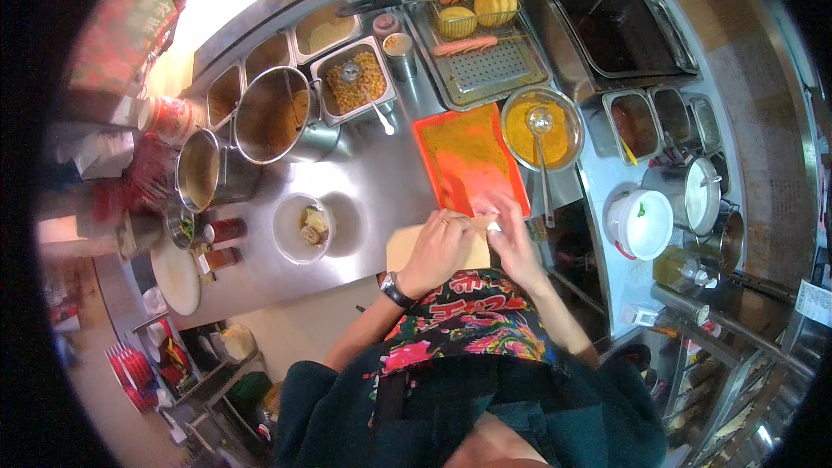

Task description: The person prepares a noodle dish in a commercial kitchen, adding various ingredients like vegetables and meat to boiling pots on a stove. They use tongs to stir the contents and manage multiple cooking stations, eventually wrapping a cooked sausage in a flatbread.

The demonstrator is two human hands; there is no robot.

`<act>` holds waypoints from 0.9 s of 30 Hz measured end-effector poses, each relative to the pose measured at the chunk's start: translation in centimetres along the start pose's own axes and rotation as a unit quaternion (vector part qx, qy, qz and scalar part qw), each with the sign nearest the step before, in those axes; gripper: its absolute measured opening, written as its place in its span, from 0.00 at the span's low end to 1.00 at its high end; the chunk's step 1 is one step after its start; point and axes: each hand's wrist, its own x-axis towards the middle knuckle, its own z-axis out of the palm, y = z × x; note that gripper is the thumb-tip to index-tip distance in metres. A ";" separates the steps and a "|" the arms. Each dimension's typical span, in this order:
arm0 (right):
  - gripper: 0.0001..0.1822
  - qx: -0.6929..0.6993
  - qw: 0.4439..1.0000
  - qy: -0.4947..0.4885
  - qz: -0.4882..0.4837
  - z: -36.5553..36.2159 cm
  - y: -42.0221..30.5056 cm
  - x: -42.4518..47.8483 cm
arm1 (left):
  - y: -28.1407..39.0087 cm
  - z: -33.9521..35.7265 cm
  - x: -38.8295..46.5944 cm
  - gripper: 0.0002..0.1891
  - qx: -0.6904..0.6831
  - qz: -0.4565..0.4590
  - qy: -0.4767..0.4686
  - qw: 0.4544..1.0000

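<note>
My left hand [437,244], with a ring and a wristwatch, lies over a flat tan sheet that looks like kraft paper [403,248], its fingers closed at the sheet's far right part. Close beside it, my blurred right hand [517,247] has its fingertips at the same edge, near a small white piece [493,226]. What the right fingers grip is not clear. Just beyond both hands is an orange-red tray [426,136] dusted with yellow-brown powder. A steel bowl [577,143] of yellow powder, with a slotted spoon [541,143] in it, stands at the tray's right.
Left on the steel counter [383,188] stands a white tub [279,234] with food inside, near tall pots [325,143]. Behind are pans, one with diced food [370,71]. A draining tray [478,71] holds skewered sausages [465,47]. A deep fryer [624,32] and white bucket [643,227] are right.
</note>
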 end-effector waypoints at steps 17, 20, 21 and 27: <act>0.46 -0.331 0.914 -0.161 -0.168 2.3 -2.5 2.8 | -1.9 -1.8 -1.8 0.04 -0.214 -0.190 0.118 0.951; 0.43 -0.339 0.910 -0.160 -0.177 1.9 -2.3 2.6 | -2.2 -0.8 -2.2 0.04 -0.222 -0.187 0.158 0.944; 0.41 -0.340 0.910 -0.160 -0.176 1.9 -2.4 2.5 | -2.6 -0.6 -2.2 0.04 -0.232 -0.190 0.167 0.939; 0.30 -0.305 0.926 -0.184 -0.128 0.5 -2.5 2.5 | -1.7 -1.7 -1.8 0.04 -0.230 -0.209 0.133 0.941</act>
